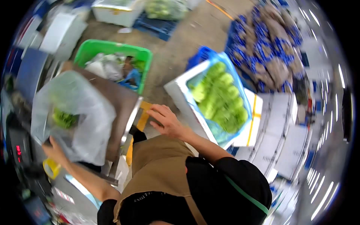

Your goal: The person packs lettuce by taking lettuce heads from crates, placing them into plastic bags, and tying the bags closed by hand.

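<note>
My left hand [56, 153] is at the near edge of a large clear plastic bag [92, 112], its fingers closed on the film. Some green leafy vegetable [64, 118] shows inside the bag, blurred through the plastic. The bag rests at the left, partly over a brown-topped metal table [122, 103]. In mid-air between that table and a white foam box [180, 90], my right hand [167, 120] is open and holds nothing. Heads of green lettuce [219, 99] fill the foam box, which has a blue plastic liner [242, 80].
Beyond the table stands a green bin [147, 67] with crumpled plastic inside. A red-digit display [18, 152] and a yellow tape roll [51, 168] are at the left. Stuffed sacks [268, 45] and stacked white boxes [272, 120] line the right. A blue pallet [155, 28] lies farther off.
</note>
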Available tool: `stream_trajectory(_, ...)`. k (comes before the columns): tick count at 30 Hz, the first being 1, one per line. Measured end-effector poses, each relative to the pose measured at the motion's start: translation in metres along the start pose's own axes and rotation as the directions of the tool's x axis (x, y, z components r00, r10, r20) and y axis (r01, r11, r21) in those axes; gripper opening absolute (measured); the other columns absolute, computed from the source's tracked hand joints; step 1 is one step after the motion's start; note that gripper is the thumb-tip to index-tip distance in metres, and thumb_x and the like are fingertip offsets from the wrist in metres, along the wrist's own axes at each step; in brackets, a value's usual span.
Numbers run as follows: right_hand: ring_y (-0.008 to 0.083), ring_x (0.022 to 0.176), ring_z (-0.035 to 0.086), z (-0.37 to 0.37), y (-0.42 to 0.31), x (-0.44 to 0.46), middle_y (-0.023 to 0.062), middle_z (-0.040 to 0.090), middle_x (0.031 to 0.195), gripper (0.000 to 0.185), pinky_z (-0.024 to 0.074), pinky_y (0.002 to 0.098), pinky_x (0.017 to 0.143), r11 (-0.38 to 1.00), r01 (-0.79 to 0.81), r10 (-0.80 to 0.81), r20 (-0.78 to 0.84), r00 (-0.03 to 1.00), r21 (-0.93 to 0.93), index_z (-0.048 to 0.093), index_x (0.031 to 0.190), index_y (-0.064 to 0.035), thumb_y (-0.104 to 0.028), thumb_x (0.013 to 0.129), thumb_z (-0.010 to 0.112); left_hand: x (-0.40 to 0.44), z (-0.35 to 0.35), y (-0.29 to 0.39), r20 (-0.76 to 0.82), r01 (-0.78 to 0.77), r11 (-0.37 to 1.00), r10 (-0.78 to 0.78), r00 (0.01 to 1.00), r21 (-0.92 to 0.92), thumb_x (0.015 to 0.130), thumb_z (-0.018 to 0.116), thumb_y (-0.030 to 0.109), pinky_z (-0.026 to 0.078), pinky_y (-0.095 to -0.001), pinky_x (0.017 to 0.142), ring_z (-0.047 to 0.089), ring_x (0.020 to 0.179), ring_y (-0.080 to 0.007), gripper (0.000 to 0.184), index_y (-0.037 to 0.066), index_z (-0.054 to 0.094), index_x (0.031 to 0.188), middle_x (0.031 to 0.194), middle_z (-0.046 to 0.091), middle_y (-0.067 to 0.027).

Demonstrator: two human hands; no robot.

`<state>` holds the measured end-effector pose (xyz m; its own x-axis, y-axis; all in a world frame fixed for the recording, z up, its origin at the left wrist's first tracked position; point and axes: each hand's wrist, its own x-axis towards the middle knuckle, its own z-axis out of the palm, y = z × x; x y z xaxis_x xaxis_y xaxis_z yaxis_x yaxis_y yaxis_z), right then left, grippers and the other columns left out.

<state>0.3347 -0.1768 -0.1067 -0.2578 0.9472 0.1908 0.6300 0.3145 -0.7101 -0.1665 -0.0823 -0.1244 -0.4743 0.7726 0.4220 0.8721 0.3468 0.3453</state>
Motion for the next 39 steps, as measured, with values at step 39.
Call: stream_trajectory(39, 0.0317, 0.116, 0.048, -0.226, 0.257, -0.149, 0.0154, 0.05, 0.126, 0.081, 0.0405, 0.0423, 0.094, 0.957, -0.247, 0.184, 0.341, 0.922, 0.153, 0.046, 0.132, -0.0092, -0.003, 0.056, 0.072, -0.156, -0.048, 0.212, -0.063, -0.231, 0.945, 0.222, 0.973, -0.233, 0.075, 0.072, 0.03, 0.045, -0.0391, 0.088, 0.056, 0.102, -0.0315, 0.045, 0.003, 0.059, 0.108, 0.107, 0.06, -0.0158)
